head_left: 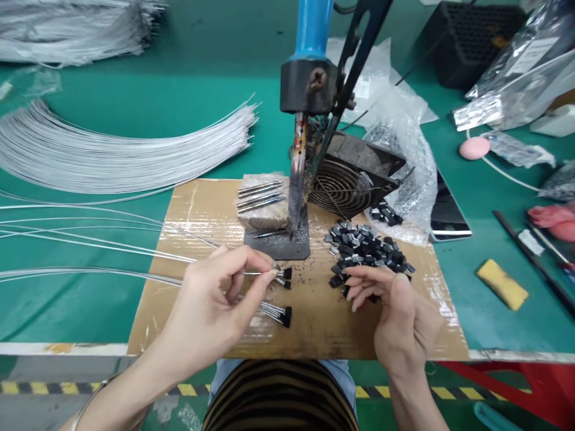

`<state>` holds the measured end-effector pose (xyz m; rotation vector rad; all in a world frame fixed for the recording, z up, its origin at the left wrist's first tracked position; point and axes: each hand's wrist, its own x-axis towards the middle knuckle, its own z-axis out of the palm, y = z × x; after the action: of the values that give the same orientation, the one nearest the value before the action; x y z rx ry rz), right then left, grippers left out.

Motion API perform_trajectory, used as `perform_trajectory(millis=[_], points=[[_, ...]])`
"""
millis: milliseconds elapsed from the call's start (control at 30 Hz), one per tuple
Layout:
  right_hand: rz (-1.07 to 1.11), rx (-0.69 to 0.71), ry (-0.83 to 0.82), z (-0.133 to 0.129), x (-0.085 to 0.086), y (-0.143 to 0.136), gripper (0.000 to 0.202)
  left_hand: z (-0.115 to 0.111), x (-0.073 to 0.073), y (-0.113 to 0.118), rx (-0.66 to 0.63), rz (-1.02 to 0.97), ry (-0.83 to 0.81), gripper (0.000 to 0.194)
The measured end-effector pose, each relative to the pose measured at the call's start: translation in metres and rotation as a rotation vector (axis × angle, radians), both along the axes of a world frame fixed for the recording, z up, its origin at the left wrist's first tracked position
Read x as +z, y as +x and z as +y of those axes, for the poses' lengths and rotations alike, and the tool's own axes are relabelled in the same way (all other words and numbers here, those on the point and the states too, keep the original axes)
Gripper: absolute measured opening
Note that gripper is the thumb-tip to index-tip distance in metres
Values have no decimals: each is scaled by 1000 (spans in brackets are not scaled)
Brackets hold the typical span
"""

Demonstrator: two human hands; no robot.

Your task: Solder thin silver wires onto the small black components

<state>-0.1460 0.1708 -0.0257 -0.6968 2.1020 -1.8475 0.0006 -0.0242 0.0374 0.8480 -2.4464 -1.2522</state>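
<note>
My left hand pinches a thin wire near its tip, above the cardboard sheet. Close to its fingertips lie wires with small black ends, and a bundle of wires with black ends rests nearer to me. My right hand hovers at the near edge of a pile of small black pieces, fingers apart, with nothing seen in it. A blue-handled soldering iron points down at a dark metal plate between and beyond my hands.
A stone-like block carries several metal rods. Behind the pile stand a black fan and bubble wrap. A large wire bundle lies left; a yellow sponge sits right.
</note>
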Motion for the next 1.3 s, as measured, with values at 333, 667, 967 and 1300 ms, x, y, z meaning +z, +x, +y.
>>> perform_trajectory(millis=[333, 667, 967, 1300], points=[[22, 20, 29, -1, 1, 0, 47, -4, -6, -2, 72, -46, 308, 17], [32, 11, 43, -1, 3, 1, 45, -8, -2, -6, 68, -63, 414, 20], [68, 5, 47, -1, 2, 0, 43, -2, -11, -2, -34, 17, 77, 13], [52, -1, 86, 0, 8, 1, 40, 13, -45, 17, -291, 320, -581, 30]])
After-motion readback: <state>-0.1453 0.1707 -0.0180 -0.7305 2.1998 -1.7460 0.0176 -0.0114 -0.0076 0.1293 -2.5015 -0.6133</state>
